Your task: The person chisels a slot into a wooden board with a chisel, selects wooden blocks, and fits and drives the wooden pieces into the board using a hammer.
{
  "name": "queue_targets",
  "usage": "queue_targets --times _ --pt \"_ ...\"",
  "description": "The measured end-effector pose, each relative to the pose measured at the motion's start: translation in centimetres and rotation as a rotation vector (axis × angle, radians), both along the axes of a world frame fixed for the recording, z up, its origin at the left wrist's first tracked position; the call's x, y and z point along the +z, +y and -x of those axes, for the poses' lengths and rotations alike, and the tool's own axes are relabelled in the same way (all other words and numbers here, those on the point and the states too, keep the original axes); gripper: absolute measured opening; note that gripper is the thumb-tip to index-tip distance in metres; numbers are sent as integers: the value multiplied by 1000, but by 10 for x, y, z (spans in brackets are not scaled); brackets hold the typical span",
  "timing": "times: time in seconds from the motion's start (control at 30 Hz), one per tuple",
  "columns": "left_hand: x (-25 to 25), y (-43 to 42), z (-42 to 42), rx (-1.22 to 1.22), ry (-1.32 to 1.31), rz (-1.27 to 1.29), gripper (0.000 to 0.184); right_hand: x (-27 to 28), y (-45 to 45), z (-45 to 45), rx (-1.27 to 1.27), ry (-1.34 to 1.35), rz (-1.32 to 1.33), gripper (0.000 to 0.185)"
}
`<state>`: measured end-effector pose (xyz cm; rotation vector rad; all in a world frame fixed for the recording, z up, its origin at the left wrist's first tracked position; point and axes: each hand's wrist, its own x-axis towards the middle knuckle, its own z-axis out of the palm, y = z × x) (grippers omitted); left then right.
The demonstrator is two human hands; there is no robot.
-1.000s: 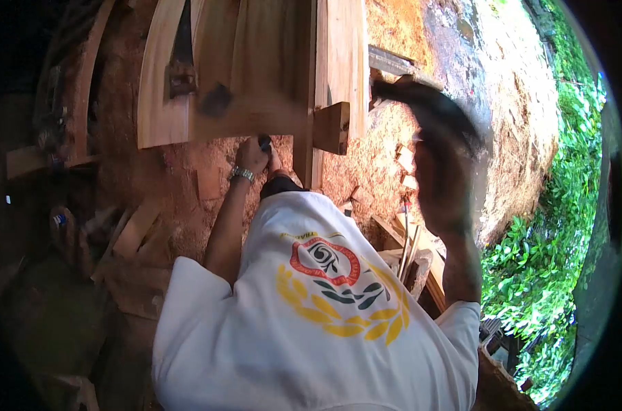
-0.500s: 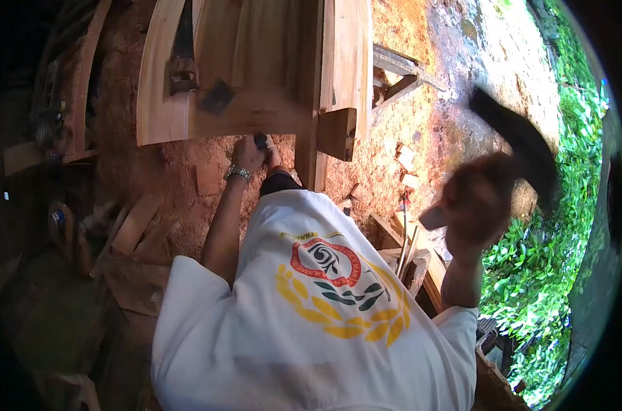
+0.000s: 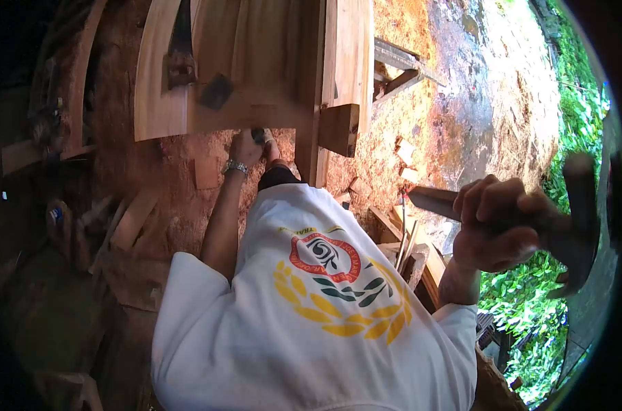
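Observation:
My right hand is closed round the handle of a claw hammer, raised out to the right with its head at the far side. The hammer's wooden handle end points left. Below the near edge of a wooden workpiece, my left hand is closed on a thing with a dark round end; the rest of that thing is hidden. A watch circles my left wrist. On the boards above lie a handsaw and a dark square piece.
A wood block juts from the upright-looking beam at the right of the workpiece. Offcuts lie at left, more wood scraps at right. A trestle stands behind. My foot is beside my left hand.
My right hand has swung the hammer outward to the right, turning its head away from the workpiece. My left hand stays nearly in place, still closed on the dark-ended thing.

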<state>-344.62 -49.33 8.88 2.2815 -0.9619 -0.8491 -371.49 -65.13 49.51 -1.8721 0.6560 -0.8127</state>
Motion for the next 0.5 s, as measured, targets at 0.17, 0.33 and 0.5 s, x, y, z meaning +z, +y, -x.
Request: queue_targets --times 0.17,0.33,0.5 --pt "16 1 0 -26 58 -27 34 -53 -5 -16 60 882 -54 24" --pt "0 4 -1 22 0 12 32 -1 -8 -1 -94 482 73 33" --pt "-12 10 0 11 3 39 31 -34 -14 27 214 176 -226 26"
